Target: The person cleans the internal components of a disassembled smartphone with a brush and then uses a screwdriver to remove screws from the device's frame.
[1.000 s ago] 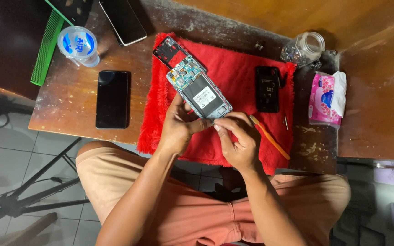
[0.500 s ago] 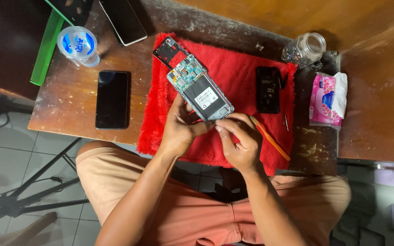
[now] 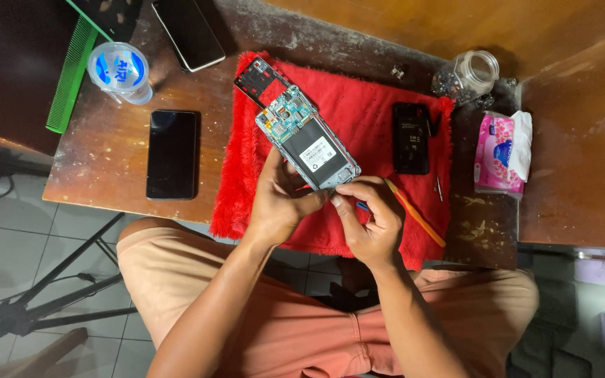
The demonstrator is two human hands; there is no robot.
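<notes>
I see my left hand (image 3: 283, 203) steadying the opened grey smartphone with bared circuit board and battery (image 3: 307, 144) on the red fluffy cloth (image 3: 369, 112), right hand (image 3: 372, 220) pinching its lower edge, its black back cover (image 3: 412, 138) already off, battery still seated.

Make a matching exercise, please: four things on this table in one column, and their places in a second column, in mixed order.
Things:
1. opened phone
2. green comb
3. glass jar
4. tissue pack

Places:
A. at the far left edge of the table
B. right of the red cloth, near the table's right edge
C. on the red cloth, held by the left hand, with the right hand at its near end
D. beyond the cloth's far right corner

Pairs: 1-C, 2-A, 3-D, 4-B
</notes>
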